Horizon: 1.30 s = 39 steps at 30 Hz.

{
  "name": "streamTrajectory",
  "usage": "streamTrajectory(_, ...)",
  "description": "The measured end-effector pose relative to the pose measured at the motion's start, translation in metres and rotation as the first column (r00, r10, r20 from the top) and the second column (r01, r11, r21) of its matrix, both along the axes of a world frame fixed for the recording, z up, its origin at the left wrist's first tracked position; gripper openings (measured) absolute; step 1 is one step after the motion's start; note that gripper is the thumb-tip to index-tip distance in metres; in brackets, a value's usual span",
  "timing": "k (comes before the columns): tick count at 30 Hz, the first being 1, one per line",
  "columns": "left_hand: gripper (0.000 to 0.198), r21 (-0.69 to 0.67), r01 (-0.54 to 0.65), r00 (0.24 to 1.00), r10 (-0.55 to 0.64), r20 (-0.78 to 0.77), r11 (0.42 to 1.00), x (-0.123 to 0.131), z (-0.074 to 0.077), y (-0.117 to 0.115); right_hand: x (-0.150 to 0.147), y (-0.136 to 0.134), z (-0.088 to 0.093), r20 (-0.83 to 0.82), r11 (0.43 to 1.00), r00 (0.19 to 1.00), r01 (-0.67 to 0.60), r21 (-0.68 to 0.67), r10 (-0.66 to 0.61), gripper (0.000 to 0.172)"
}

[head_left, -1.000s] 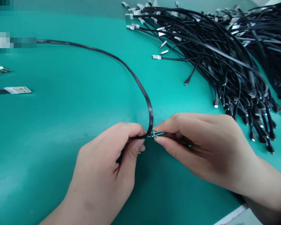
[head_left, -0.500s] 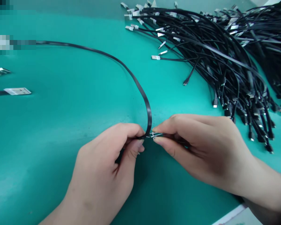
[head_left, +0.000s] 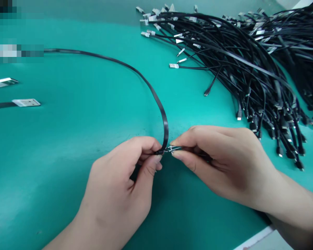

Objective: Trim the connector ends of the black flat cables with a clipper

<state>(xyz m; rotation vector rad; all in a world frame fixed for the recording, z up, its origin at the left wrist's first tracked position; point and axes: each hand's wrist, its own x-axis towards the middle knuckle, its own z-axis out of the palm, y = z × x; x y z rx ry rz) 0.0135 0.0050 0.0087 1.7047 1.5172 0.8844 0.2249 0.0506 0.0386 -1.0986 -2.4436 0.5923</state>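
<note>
A flat black cable (head_left: pixel 135 71) arcs across the teal table (head_left: pixel 67 146) from the far left and bends down to my hands. My left hand (head_left: pixel 125 177) is closed, thumb and fingers pinching the cable's end. Facing it, my right hand (head_left: pixel 224 163) is closed in a pinch on a small metal connector part (head_left: pixel 172 149) at the cable's tip. The two hands nearly touch at the middle of the view, low over the table.
A big heap of black cables (head_left: pixel 250 59) with metal plugs fills the upper right. Two silver USB plugs (head_left: pixel 26 102) lie at the left edge. The table's near edge (head_left: pixel 253 239) shows at the bottom right.
Hands and cable hold almost the same pose. The view has shifted slightly, so the plugs at the left sit a little further right.
</note>
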Motion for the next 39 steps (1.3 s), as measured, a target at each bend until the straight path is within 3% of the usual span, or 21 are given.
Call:
streamTrajectory(13, 0.017, -0.07, 0.002, 0.99, 0.008, 0.142, 0.998, -0.001, 0.0, 0.0, -0.001, 0.004, 0.002, -0.122, 0.99, 0.992, -0.05, -0.129, 0.034, 0.012)
streamTrajectory(27, 0.016, -0.074, 0.051, 0.992, -0.041, 0.121, 0.996, -0.001, 0.007, 0.004, 0.0, 0.005, 0.001, -0.132, 0.981, 0.988, -0.101, -0.167, 0.079, 0.014)
streamTrajectory(33, 0.014, -0.126, 0.023, 0.974, 0.007, 0.227, 0.992, -0.002, 0.007, 0.006, -0.003, 0.001, 0.001, -0.158, 0.937, 0.966, -0.238, -0.255, 0.203, 0.014)
streamTrajectory(35, 0.014, -0.143, 0.015, 0.968, 0.021, 0.249, 0.99, -0.003, 0.007, 0.007, -0.003, 0.0, 0.001, -0.195, 0.932, 0.965, -0.227, -0.284, 0.175, 0.01)
streamTrajectory(39, 0.015, -0.166, -0.006, 0.958, 0.053, 0.281, 0.986, -0.004, 0.007, 0.007, 0.0, 0.002, -0.001, -0.363, 0.944, 0.932, -0.117, -0.309, -0.004, 0.006)
